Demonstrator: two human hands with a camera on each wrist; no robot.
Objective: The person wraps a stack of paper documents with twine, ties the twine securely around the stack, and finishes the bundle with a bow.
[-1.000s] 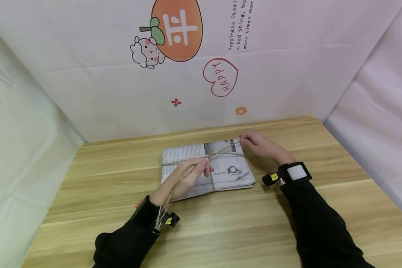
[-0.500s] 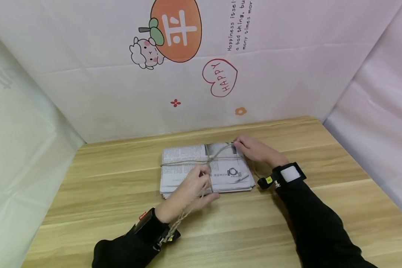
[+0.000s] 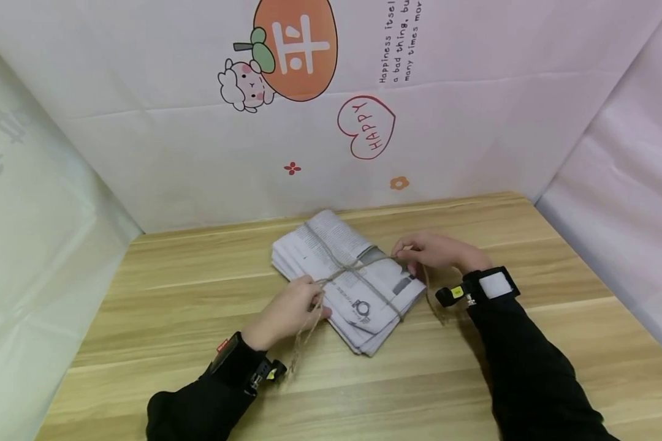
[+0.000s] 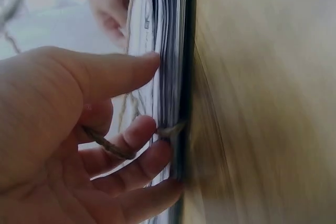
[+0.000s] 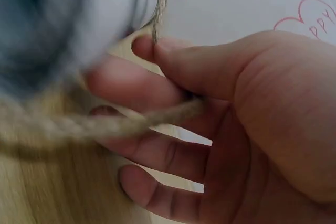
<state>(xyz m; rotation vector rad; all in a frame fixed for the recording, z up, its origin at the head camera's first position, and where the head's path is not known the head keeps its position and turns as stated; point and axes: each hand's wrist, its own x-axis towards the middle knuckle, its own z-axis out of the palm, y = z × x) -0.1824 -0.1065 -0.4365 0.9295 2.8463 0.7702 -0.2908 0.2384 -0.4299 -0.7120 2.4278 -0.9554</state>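
Head view: the left hand [image 3: 289, 309] and right hand [image 3: 427, 252] hold 1 string [image 3: 353, 267] crossing the newspapers [image 3: 342, 288], slanted on the table [image 3: 419, 380] between them; the cloth [image 3: 474, 135] behind reads "HAPPY" and "Happiness itsel", cut off; left wrist: string passes through bent fingers, thumb at the newspapers' edge; right wrist: thumb and finger pinch string, "PPY" beyond.

Rough twine [image 3: 350, 267] — matt newspapers [image 3: 336, 301] — smooth wood-grained table [image 3: 397, 392]; backdrop [image 3: 187, 159] seemingly cloth.
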